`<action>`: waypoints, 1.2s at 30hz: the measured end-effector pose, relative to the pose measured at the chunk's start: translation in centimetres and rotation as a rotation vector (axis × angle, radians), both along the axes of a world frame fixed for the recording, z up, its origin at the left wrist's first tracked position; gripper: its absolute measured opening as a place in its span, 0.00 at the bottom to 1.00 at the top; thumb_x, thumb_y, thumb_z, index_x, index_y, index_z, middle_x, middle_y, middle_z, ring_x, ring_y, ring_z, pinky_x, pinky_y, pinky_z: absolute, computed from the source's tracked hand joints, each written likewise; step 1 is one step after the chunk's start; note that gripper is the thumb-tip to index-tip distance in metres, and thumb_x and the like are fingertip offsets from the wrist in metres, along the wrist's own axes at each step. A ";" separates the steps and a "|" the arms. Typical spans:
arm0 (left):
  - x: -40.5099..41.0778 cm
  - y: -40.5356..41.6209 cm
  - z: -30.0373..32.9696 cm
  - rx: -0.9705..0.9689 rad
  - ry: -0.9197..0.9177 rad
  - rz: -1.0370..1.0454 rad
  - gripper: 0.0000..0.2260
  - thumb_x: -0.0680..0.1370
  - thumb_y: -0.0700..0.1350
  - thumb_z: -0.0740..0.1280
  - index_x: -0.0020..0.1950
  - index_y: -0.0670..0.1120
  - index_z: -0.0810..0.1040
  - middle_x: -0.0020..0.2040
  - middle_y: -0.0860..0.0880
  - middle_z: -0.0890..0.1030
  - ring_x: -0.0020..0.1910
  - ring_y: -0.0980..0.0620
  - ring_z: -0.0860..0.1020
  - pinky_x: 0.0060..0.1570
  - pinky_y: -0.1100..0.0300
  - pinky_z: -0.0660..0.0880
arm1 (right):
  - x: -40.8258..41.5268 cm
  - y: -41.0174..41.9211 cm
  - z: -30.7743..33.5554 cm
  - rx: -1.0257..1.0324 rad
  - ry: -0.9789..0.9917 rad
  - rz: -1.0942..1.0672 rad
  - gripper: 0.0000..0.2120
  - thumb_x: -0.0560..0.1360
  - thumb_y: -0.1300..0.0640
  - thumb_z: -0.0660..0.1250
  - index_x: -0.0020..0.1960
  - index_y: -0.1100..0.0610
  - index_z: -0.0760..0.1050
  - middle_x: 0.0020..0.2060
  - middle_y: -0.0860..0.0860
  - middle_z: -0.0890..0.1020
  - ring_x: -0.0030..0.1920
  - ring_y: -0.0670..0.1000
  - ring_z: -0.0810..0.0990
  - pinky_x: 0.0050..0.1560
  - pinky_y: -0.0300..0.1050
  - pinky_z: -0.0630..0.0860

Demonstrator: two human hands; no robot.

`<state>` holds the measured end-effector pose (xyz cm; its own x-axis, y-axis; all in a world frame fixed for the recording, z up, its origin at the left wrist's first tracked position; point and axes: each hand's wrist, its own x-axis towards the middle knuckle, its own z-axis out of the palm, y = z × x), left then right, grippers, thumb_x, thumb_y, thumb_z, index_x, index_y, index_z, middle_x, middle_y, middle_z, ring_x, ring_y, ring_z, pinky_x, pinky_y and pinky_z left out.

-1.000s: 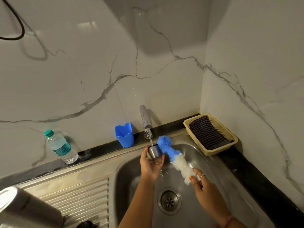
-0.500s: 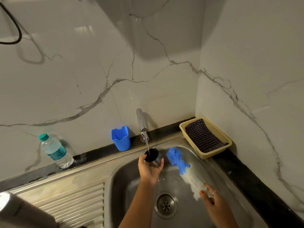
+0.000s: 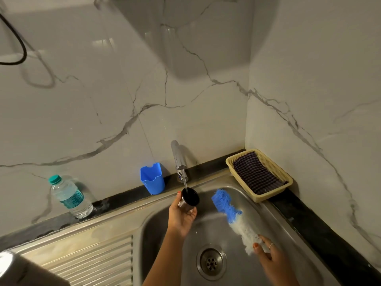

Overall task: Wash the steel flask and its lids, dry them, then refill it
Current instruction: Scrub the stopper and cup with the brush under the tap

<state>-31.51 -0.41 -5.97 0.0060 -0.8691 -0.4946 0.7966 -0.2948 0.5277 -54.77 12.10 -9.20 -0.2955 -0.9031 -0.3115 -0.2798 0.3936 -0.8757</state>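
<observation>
Holding lid [image 3: 188, 200] under tap [image 3: 179, 159]: left hand [image 3: 181, 218] curling round steel side, dark open mouth tilting up toward spout, thin stream [image 3: 185, 183] running into it.

Gripping brush [image 3: 233, 217] low on its white end: right hand [image 3: 270, 258] clamping fingers and thumb on bristles, ring showing on one finger, blue tip pointing up toward back of sink [image 3: 288, 230], well apart from lid. Whether brush is touching basin wall cannot be told.

Hanging both forearms over basin, drain [image 3: 211, 263] lying between and below hands.

Lying at bottom left corner, blurred and cut by frame edge: steel flask [image 3: 18, 269], resting on ribbed drainboard [image 3: 86, 259].

Standing on dark ledge behind sink, left to right:
- bottle [image 3: 70, 197], clear plastic, green cap and label, upright against wall.
- cup [image 3: 153, 178], blue plastic, notched rim, just left of tap.
- basket [image 3: 268, 195], cream plastic, sitting in corner with one edge overlapping sink rim, holding dark checked cloth [image 3: 255, 174].

Backing everything: white veined marble wall [image 3: 103, 100], black cable [image 3: 18, 44] looping at upper left.
</observation>
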 end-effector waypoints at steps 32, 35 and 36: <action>2.7 -1.5 -0.8 -0.309 -1.444 -0.384 0.37 0.64 0.41 0.81 0.63 0.60 0.65 0.59 0.54 0.75 0.63 0.49 0.73 0.62 0.54 0.75 | 2.4 -0.1 0.7 0.005 0.083 0.024 0.20 0.79 0.51 0.62 0.69 0.55 0.69 0.31 0.46 0.74 0.32 0.45 0.73 0.33 0.36 0.68; 2.8 -1.6 -1.0 -0.310 -1.467 -0.390 0.37 0.64 0.41 0.81 0.63 0.61 0.65 0.58 0.55 0.75 0.65 0.48 0.72 0.65 0.47 0.73 | 2.5 0.0 0.8 0.005 0.079 0.024 0.20 0.79 0.51 0.61 0.69 0.54 0.69 0.30 0.48 0.76 0.31 0.47 0.74 0.33 0.38 0.69; 2.8 -1.6 -0.9 -0.308 -1.459 -0.384 0.37 0.63 0.42 0.81 0.63 0.61 0.65 0.58 0.56 0.75 0.65 0.48 0.72 0.65 0.48 0.73 | 2.5 0.0 0.7 0.008 0.076 0.022 0.19 0.79 0.51 0.62 0.68 0.54 0.69 0.30 0.47 0.75 0.31 0.47 0.74 0.33 0.38 0.69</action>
<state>-28.67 -1.99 -6.86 0.0687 -0.9956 -0.0640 -0.5466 -0.0913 0.8324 -52.26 12.09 -8.47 -0.2984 -0.9074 -0.2961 -0.3542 0.3933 -0.8484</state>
